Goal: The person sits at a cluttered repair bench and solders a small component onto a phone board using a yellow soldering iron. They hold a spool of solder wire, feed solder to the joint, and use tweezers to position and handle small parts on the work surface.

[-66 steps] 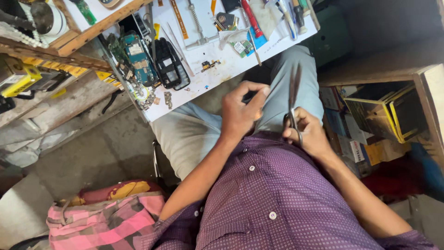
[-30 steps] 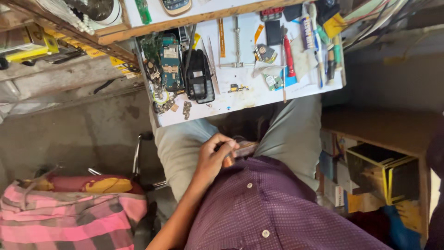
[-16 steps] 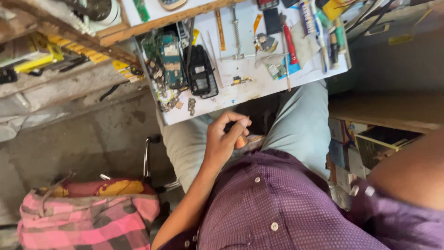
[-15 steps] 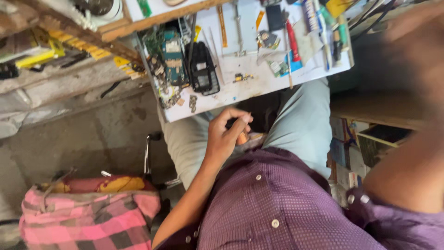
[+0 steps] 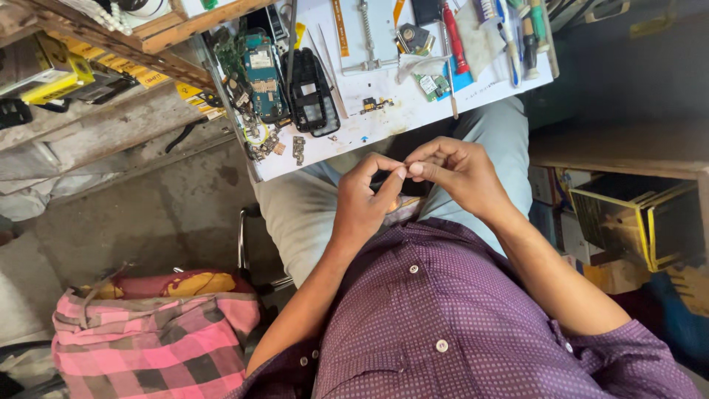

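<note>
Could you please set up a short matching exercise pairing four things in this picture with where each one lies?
Things:
1 black phone frame
2 red-handled screwdriver
3 pink checked cloth
4 left hand and right hand

Places:
A on the floor beside the stool
B fingertips together over the lap
C on the white tabletop beside the green circuit board
D near the tabletop's right end

Pairs: 1-C, 2-D, 3-A, 4-B

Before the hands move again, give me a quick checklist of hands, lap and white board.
1. Left hand and right hand over the lap, fingertips meeting: ok.
2. What the fingertips pinch: too small, cannot tell.
3. Black plastic phone frame lying flat on the white work board: ok.
4. Green circuit board beside the frame, on the board: ok.
5. Red-handled screwdriver on the board, clear of both hands: ok.
</note>
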The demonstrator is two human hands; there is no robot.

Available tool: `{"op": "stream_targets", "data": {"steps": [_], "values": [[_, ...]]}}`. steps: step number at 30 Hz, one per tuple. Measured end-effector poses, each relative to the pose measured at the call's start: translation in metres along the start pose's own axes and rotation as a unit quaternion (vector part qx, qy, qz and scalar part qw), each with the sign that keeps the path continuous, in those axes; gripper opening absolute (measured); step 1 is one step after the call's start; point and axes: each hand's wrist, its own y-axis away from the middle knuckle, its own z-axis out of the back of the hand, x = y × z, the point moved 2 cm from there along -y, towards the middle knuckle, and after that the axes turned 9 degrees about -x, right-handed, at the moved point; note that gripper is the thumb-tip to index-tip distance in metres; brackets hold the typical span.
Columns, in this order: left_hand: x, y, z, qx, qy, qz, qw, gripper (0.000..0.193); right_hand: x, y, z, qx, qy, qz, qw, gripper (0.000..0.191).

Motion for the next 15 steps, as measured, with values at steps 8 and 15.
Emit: {"op": "stream_targets", "data": {"steps": [8,15], "values": [[0.001,0.003,-0.004,0.015,0.036,0.054,0.998,0.010,0.010,0.004,-0.005,0.008,0.003,0.019,1.000,0.013],[0.013,0.005,-0.006,0.012,0.084,0.144,0.986,0.013,0.012,0.004,-0.008,0.018,-0.002,0.002,1.000,0.013]]}}
